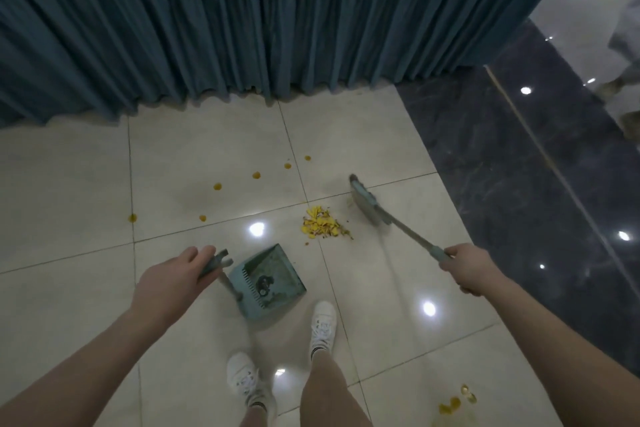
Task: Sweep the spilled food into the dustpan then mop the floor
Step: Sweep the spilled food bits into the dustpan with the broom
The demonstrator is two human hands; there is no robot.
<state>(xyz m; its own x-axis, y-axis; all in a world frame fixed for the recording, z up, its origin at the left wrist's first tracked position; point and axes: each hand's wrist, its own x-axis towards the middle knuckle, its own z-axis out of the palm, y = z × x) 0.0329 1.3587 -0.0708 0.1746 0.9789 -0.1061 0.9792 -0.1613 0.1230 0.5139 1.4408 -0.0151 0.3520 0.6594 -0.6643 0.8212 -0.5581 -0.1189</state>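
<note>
Just ahead of your right hand point(465, 269), which grasps the pole's end, the broom point(367, 203) stands a little past the yellow food pile point(325, 227). Your left hand point(173, 274) has its fingers curled round the top of the dustpan's upright handle. The dustpan point(268, 282) sits below and inboard of that grip, its mouth turned toward the pile but apart from it.

A hard pull could spray flakes past the pan's sides, since that gap leaves them room to fan out. I cannot tell whether the lip lies flat, and if it is lifted, crumbs will slide under it. The orange drops point(256, 175) beyond your left grip look wet, so bristles would probably smear them. You could easily miss the scraps point(457, 400) behind your right grip, or tread on them.
</note>
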